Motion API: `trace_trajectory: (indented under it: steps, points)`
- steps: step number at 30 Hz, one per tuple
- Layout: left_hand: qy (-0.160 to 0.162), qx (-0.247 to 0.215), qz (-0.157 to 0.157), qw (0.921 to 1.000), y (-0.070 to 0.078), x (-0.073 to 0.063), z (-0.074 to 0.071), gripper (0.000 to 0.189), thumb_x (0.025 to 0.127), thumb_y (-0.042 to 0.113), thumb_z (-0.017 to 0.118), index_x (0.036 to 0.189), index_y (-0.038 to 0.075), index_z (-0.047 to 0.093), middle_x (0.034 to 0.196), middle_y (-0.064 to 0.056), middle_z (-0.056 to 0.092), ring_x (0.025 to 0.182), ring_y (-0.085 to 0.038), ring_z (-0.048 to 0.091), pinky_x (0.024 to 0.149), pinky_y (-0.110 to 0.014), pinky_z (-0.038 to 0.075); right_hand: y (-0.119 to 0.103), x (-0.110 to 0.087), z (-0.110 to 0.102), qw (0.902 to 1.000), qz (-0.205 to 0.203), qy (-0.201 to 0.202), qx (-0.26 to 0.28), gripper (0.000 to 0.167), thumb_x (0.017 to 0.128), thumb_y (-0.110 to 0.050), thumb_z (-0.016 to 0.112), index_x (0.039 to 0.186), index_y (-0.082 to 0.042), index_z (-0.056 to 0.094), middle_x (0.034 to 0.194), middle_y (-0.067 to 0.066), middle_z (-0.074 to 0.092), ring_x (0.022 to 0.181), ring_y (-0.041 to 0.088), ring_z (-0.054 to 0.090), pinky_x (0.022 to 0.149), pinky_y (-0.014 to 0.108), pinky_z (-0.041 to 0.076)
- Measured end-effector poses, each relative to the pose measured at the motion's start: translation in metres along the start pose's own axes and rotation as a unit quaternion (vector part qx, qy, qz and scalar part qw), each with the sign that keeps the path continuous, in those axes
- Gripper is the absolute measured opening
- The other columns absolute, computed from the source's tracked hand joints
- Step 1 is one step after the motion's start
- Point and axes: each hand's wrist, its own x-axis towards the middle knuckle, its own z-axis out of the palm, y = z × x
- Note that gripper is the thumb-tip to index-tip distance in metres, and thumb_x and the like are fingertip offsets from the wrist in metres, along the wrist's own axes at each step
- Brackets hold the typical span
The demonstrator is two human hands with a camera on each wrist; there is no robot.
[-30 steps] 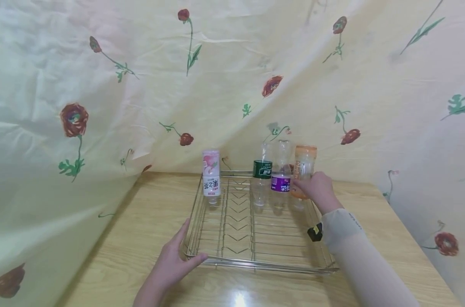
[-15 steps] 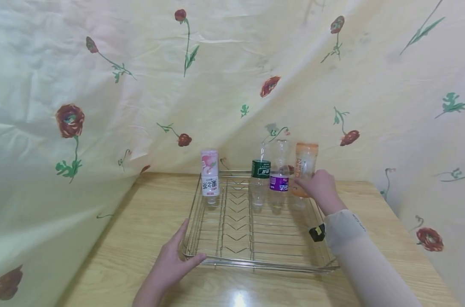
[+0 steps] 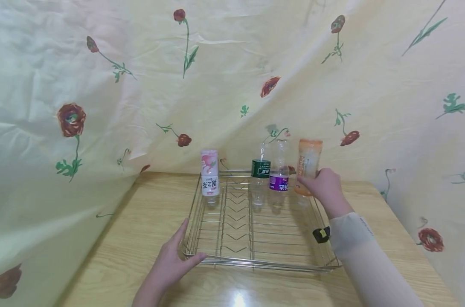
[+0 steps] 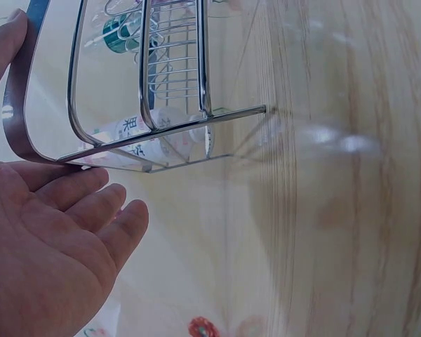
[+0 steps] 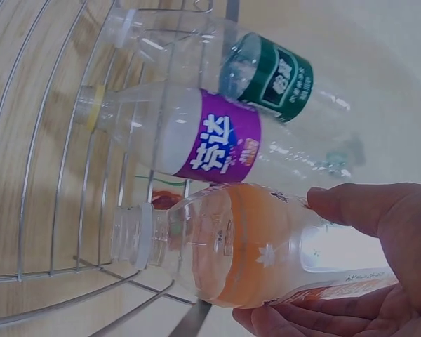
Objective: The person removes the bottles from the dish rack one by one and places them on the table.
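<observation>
My right hand (image 3: 325, 187) grips an upside-down plastic bottle with an orange label (image 3: 308, 160) at the rack's back right. In the right wrist view the orange-labelled bottle (image 5: 259, 246) lies between thumb and fingers, its uncapped neck near the wires. Beside it stand an inverted bottle with a purple label (image 3: 279, 182) and one with a green label (image 3: 261, 169). A pink-and-white bottle (image 3: 210, 172) stands inverted at the rack's back left. My left hand (image 3: 171, 258) touches the front left corner of the wire rack (image 3: 255, 263), fingers fairly straight, thumb along the front rail.
The rack sits on a wooden table (image 3: 129, 221), with V-shaped wires (image 3: 236, 221) running down its middle. A flowered cloth (image 3: 232, 85) hangs behind and at both sides. A small black device (image 3: 321, 235) is by the right wrist, over the rack's right side.
My right hand has moved slightly right and up with the orange-labelled bottle, whose top now leans further right. The left hand and the other bottles stay in place.
</observation>
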Motion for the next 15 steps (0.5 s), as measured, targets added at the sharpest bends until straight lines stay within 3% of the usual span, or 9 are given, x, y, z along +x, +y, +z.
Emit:
trace_trajectory:
  steps: [8, 15]
  points:
    - [-0.004, -0.001, -0.005, 1.0, 0.0, 0.001, 0.0, 0.108, 0.078, 0.059, 0.082, 0.163, 0.027, 0.022, 0.162, -0.012, 0.029, 0.143, -0.044, 0.031, 0.111, -0.065, 0.027, -0.009, -0.01, -0.005, 0.9999, -0.007, 0.003, 0.01, 0.081, 0.093, -0.044, 0.071, 0.137, 0.018, 0.044, 0.125, 0.036, 0.057, 0.108, 0.045, 0.061, 0.09, 0.056, 0.055]
    - [-0.005, 0.005, -0.008, 0.9999, 0.001, 0.0, 0.0, 0.108, 0.079, 0.054, 0.083, 0.163, 0.03, 0.02, 0.162, -0.011, 0.029, 0.144, -0.043, 0.03, 0.111, -0.065, 0.027, -0.017, -0.02, -0.008, 0.9993, -0.034, 0.014, 0.007, 0.083, 0.094, -0.044, 0.07, 0.139, 0.019, 0.042, 0.128, 0.037, 0.056, 0.107, 0.046, 0.062, 0.088, 0.057, 0.056]
